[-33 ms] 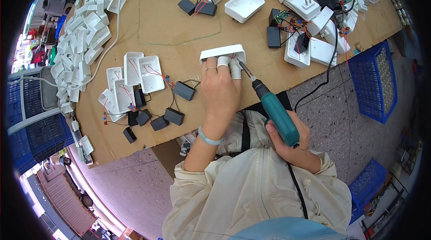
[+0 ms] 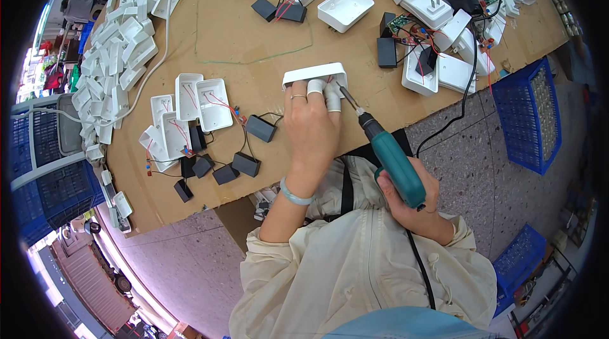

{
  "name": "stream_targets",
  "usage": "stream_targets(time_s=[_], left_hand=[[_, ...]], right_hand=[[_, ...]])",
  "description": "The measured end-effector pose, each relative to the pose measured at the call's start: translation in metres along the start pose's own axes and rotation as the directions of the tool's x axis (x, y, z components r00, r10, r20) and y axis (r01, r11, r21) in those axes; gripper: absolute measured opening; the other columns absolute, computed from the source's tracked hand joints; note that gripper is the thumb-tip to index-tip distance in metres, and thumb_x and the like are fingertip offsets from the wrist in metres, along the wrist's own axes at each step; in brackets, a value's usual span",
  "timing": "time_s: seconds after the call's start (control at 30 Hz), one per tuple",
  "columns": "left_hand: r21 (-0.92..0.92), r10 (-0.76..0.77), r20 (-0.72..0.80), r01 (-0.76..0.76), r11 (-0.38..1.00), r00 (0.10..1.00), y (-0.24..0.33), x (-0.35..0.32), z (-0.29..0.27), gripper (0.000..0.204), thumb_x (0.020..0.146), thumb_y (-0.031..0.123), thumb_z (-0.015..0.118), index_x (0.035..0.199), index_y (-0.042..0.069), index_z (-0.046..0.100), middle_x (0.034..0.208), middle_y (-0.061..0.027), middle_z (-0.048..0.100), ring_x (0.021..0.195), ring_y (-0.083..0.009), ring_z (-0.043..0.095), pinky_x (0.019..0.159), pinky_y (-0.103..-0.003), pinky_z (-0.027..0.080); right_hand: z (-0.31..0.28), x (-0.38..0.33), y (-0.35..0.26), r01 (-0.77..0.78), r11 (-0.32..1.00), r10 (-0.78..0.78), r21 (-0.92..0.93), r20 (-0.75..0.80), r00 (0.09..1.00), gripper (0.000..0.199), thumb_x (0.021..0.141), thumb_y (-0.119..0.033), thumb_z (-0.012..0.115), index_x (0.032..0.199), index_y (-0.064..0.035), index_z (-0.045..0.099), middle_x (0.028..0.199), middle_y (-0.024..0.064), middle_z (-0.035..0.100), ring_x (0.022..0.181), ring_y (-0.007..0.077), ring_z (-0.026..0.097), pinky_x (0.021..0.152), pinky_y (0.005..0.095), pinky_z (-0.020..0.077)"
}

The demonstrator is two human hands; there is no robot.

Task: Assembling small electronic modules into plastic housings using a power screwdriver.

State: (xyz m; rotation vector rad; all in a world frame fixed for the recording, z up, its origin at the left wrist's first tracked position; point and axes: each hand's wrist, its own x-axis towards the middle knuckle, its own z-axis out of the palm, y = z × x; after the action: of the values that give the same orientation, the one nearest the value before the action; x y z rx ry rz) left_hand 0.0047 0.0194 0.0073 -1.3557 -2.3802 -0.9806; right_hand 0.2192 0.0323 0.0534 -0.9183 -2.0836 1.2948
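Note:
A white plastic casing [image 2: 309, 73] stands tilted on the cardboard-covered table in front of me. My left hand [image 2: 311, 126] grips it, with fingers reaching into its open side and white covers on some of them. A bit of red wire shows inside; the rest of the interior is hidden by my fingers. In my right hand [image 2: 412, 196] is a green electric screwdriver [image 2: 394, 164], its fingers wrapped round the body. The bit points up and left at the casing's right end, close to my left fingertips. Whether it touches a screw is too small to tell.
Left of my hand lie open white casings [image 2: 214, 104] wired to black blocks [image 2: 246, 164]. Beyond them is a heap of white shells [image 2: 108, 79]. Another empty casing [image 2: 346, 9] sits ahead. Plug casings [image 2: 431, 9] and a black cord crowd the right. Blue crates [image 2: 530, 117] stand beside the table.
The screwdriver in my right hand has shifted very slightly right and down. My left hand and the casing have stayed in place.

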Motion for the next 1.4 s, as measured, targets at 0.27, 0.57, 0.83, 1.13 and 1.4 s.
stream_targets(time_s=[0.27,0.57,0.83,1.13,1.4], left_hand=[[-0.036,-0.072,0.137,0.077,0.996,0.988,0.002,0.000,-0.008,0.018,0.083,0.004,0.071,0.098,-0.004,0.068,0.101,-0.0187,0.062,0.093,-0.0381,0.061,0.079,-0.047,0.052],[-0.023,-0.075,0.139,0.079,0.997,0.987,0.005,0.002,-0.010,0.018,0.081,0.003,0.073,0.099,-0.001,0.070,0.101,-0.0164,0.063,0.089,-0.0363,0.062,0.076,-0.046,0.053],[0.129,0.091,0.044,-0.096,0.987,0.995,0.012,0.009,-0.041,0.044,0.080,0.014,0.080,0.121,0.004,0.068,0.115,-0.0155,0.062,0.099,-0.0347,0.060,0.082,-0.047,0.050],[0.422,-0.101,0.140,0.033,0.906,0.985,-0.050,0.006,-0.044,0.049,0.084,0.023,0.077,0.128,0.003,0.067,0.127,-0.0227,0.057,0.118,-0.0412,0.051,0.099,-0.051,0.043],[0.720,-0.350,-0.027,0.261,0.643,0.936,-0.085,0.037,-0.069,0.034,0.083,0.022,0.079,0.096,-0.008,0.071,0.130,-0.0270,0.057,0.125,-0.0420,0.049,0.101,-0.052,0.044]], right_hand=[[-0.027,-0.025,0.025,-0.043,0.991,0.040,0.127,0.030,0.999,0.027,0.102,-0.006,0.058,0.128,0.0006,0.055,0.100,0.0054,0.064,0.064,0.0061,0.050,0.059,0.0223,0.0446],[-0.027,-0.016,0.026,-0.051,0.965,0.080,0.258,-0.103,0.991,0.031,0.102,-0.006,0.060,0.131,0.0016,0.053,0.100,0.0105,0.065,0.065,0.0074,0.052,0.060,0.0225,0.0451],[-0.029,-0.012,0.025,-0.085,0.952,0.115,0.294,-0.086,0.990,0.032,0.102,-0.007,0.061,0.131,0.0012,0.054,0.100,0.0095,0.065,0.066,0.0068,0.052,0.060,0.0220,0.0451],[-0.029,-0.008,0.027,-0.058,0.947,0.090,0.317,-0.086,0.992,0.031,0.102,-0.007,0.061,0.131,0.0018,0.055,0.101,0.0089,0.065,0.066,0.0059,0.052,0.061,0.0212,0.0447],[-0.033,-0.004,0.034,-0.038,0.947,0.076,0.318,-0.106,0.992,0.032,0.101,-0.006,0.062,0.131,0.0025,0.056,0.100,0.0079,0.065,0.067,0.0052,0.052,0.060,0.0207,0.0441]])
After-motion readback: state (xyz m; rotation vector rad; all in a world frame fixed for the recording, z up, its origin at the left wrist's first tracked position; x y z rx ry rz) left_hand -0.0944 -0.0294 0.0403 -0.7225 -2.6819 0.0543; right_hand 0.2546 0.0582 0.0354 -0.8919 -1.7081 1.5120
